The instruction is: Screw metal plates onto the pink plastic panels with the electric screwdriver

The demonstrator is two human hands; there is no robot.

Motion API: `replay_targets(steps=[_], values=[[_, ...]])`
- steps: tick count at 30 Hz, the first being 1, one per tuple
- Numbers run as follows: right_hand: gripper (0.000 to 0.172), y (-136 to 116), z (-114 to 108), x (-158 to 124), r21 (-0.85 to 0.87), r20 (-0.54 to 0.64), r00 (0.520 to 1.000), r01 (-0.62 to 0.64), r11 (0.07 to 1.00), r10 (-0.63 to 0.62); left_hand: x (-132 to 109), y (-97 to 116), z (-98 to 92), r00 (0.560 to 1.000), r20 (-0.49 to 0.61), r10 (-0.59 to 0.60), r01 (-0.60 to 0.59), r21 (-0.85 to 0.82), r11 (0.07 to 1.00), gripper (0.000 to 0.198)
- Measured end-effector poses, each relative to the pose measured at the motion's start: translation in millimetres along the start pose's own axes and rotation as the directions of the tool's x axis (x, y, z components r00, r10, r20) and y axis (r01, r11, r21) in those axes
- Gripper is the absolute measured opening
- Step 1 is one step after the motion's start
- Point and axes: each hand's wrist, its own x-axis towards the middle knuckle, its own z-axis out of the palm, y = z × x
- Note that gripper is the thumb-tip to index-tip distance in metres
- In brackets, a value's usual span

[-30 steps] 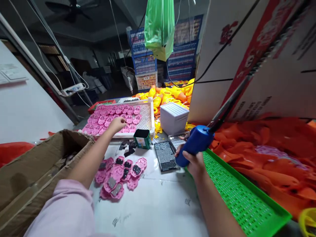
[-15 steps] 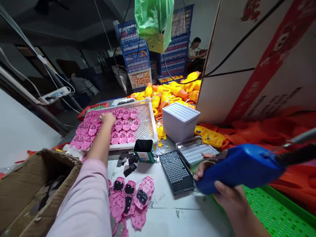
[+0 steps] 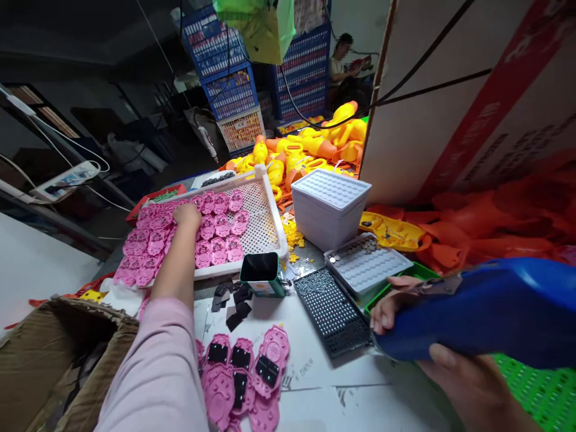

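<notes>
My left hand (image 3: pixel 186 214) reaches far forward and rests on the pink plastic parts (image 3: pixel 216 225) lying in a white perforated tray (image 3: pixel 265 225); its fingers curl down among them, and what they grip is hidden. My right hand (image 3: pixel 450 360) is wrapped round the blue handle of an electric screwdriver (image 3: pixel 486 312), held low over the table's right side. Near me lies a pile of pink parts with black inserts (image 3: pixel 245 372). A black screw tray (image 3: pixel 330 312) sits just left of the tool's tip.
A brown cardboard box (image 3: pixel 63 360) stands at the left. A small green-and-black cup (image 3: pixel 263 275), loose black pieces (image 3: pixel 234 300), a grey tray (image 3: pixel 366 264), stacked white trays (image 3: pixel 330 207), a green tray (image 3: pixel 540 390) and orange and yellow parts (image 3: pixel 306 156) surround me. A person (image 3: pixel 344 60) sits far back.
My left hand has moved a little further left onto the pink parts in the white tray. The blue screwdriver has swung lower and closer to the camera. The view has tilted downward.
</notes>
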Motion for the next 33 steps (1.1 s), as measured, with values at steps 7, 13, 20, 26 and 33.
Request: replay_targets(steps=[7, 13, 20, 26, 33], values=[[0.059, 3, 1, 5, 0.013, -0.024, 1.000, 0.010, 1.000, -0.010, -7, 3, -8.2, 0.998, -0.025, 0.055, -0.055, 0.033, 0.998, 0.037], [0.054, 3, 4, 6, 0.079, -0.004, 0.999, -0.051, 0.996, 0.051, -18, 6, -24.1, 0.998, -0.018, 0.065, -0.064, 0.050, 0.997, 0.036], [0.063, 3, 8, 8, 0.115, 0.013, 0.997, -0.071, 0.991, 0.070, -56, 16, -76.0, 0.963, -0.137, 0.231, -0.226, 0.050, 0.973, 0.034], [0.056, -4, 15, 10, 0.124, 0.028, 0.998, -0.060, 0.990, 0.057, -127, 34, -138.1, 0.819, -0.291, 0.495, -0.509, 0.031, 0.860, 0.016], [0.045, -2, 12, 11, 0.112, 0.051, 0.997, -0.056, 0.992, 0.051, -249, 39, -155.5, 0.491, -0.336, 0.804, -0.856, -0.018, 0.516, 0.022]])
